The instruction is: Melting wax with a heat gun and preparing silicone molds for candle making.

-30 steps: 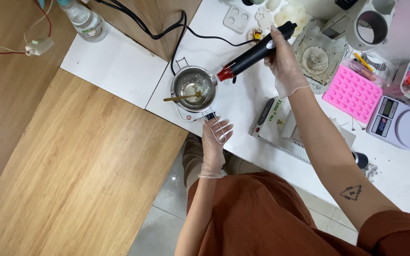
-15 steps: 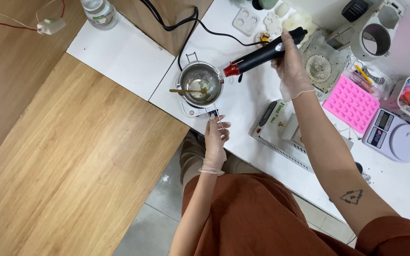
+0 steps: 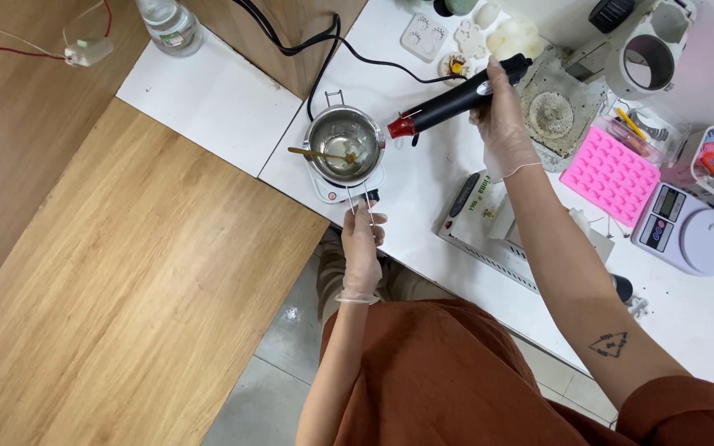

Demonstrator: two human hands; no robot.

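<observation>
Gripping the wire handle (image 3: 359, 202) of the metal pot (image 3: 343, 145), the left hand (image 3: 362, 244) steadies it on its small white base (image 3: 330, 190). Right of the pot, the right hand (image 3: 502, 116) clasps a heat gun (image 3: 454, 99), nozzle near the rim; hot air could splash the melted contents.

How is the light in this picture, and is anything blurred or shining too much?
Head view: soft, even light with faint shadows; the pot shows a mild gleam inside, no harsh glare; the heat gun and both gloved hands, left and right, look sharp; the edges bend slightly, wide-lens style.
</observation>
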